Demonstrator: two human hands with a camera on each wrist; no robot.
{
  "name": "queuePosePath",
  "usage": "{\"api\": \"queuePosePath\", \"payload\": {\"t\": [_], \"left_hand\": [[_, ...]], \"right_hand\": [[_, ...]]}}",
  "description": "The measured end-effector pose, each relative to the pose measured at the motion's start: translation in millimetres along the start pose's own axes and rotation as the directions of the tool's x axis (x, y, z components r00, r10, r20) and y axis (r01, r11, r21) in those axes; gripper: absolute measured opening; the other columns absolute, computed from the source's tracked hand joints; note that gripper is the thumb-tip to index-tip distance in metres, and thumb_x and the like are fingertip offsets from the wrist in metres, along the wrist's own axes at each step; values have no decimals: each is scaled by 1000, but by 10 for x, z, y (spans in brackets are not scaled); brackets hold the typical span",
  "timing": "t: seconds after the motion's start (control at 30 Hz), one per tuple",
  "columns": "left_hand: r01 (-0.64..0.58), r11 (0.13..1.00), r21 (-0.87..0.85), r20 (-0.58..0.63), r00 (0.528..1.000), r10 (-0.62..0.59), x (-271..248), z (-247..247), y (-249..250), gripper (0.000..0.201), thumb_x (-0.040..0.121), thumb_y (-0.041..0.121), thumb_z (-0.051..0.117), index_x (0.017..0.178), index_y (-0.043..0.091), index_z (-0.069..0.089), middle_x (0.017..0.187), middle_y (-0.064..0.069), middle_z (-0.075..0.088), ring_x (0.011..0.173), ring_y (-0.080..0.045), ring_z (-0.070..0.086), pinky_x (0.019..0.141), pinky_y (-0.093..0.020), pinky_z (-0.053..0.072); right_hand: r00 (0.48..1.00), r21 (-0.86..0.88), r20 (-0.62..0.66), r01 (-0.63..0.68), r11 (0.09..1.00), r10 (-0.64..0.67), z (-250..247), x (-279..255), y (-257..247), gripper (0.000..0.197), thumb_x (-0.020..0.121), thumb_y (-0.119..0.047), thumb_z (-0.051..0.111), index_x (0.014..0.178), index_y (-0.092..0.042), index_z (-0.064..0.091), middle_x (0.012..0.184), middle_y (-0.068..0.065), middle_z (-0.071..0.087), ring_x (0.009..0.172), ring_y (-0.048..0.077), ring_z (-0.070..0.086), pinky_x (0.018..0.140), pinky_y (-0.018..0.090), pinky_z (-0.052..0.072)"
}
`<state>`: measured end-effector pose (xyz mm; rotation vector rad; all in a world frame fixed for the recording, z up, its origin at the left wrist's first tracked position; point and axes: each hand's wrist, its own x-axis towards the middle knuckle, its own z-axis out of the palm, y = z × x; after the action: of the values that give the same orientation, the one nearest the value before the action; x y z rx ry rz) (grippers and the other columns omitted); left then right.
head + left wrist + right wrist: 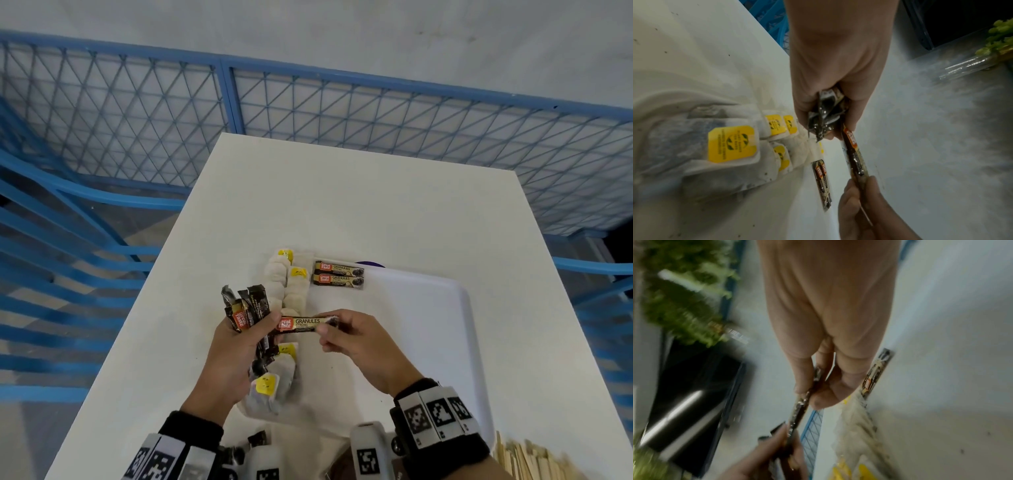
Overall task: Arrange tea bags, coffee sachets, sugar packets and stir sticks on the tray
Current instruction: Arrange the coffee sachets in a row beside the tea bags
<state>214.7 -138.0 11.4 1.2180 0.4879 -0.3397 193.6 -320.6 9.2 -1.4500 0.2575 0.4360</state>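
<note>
My left hand (pixel 239 337) grips a fanned bundle of dark coffee sachets (pixel 245 306), whose ends show below the fist (pixel 824 123) in the left wrist view. My right hand (pixel 346 334) pinches the right end of a single coffee sachet (pixel 306 323) held level between both hands; its left end lies against the left thumb. That sachet (pixel 856 160) appears edge-on in the left wrist view. Two coffee sachets (pixel 339 274) lie side by side at the white tray's (pixel 428 308) far left corner. A row of tea bags (pixel 286 284) with yellow tags runs along the tray's left side.
Wooden stir sticks (pixel 527 457) are piled at the table's near right corner. More dark sachets (pixel 257 440) lie near the front edge. A blue mesh fence (pixel 308 113) stands behind the white table (pixel 376 205). Green foliage (pixel 684 305) shows in the right wrist view.
</note>
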Motion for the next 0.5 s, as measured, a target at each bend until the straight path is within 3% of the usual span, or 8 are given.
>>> {"api": "queuePosePath", "payload": {"t": [0.07, 0.17, 0.27, 0.37, 0.5], "left_hand": [[-42, 998, 47, -33, 999, 44, -1, 3, -24, 22, 79, 5, 68, 100, 0, 68, 95, -17, 73, 83, -26, 70, 77, -36, 58], [-84, 994, 65, -49, 995, 87, -15, 22, -51, 17, 79, 2, 68, 96, 4, 68, 86, -9, 74, 77, -19, 71, 70, -27, 59], [-74, 993, 89, -66, 995, 80, -42, 37, -78, 13, 80, 4, 68, 93, 2, 67, 76, -11, 71, 71, -24, 65, 70, -35, 55], [-35, 997, 71, -60, 997, 39, -60, -6, -78, 4, 82, 5, 67, 83, 1, 67, 66, -11, 66, 61, -21, 59, 62, -31, 50], [27, 1000, 5, -14, 1000, -27, -92, -69, -39, 7, 83, 8, 64, 81, 2, 66, 68, -12, 62, 60, -21, 56, 65, -33, 48]], "right_hand": [[1000, 188, 2, -22, 982, 22, -5, -12, 7, 13, 91, -4, 53, 93, -3, 66, 73, 3, 63, 69, 10, 62, 73, 21, 54], [998, 305, -26, -52, 951, 63, -19, 20, 13, 12, 91, -1, 52, 92, 0, 64, 72, 5, 66, 67, 12, 64, 68, 21, 55], [986, 373, -126, -54, 926, 109, -81, 89, 8, 7, 88, 3, 55, 90, 1, 61, 70, 10, 66, 61, 15, 64, 61, 21, 55], [950, 426, -263, -40, 904, 166, -201, 194, 0, 5, 86, 3, 58, 91, 3, 59, 76, 17, 64, 64, 20, 63, 60, 21, 56], [884, 382, -418, -37, 923, 208, -358, 394, 37, 10, 85, 2, 61, 93, 2, 55, 81, 18, 63, 69, 23, 62, 63, 23, 59]]}}
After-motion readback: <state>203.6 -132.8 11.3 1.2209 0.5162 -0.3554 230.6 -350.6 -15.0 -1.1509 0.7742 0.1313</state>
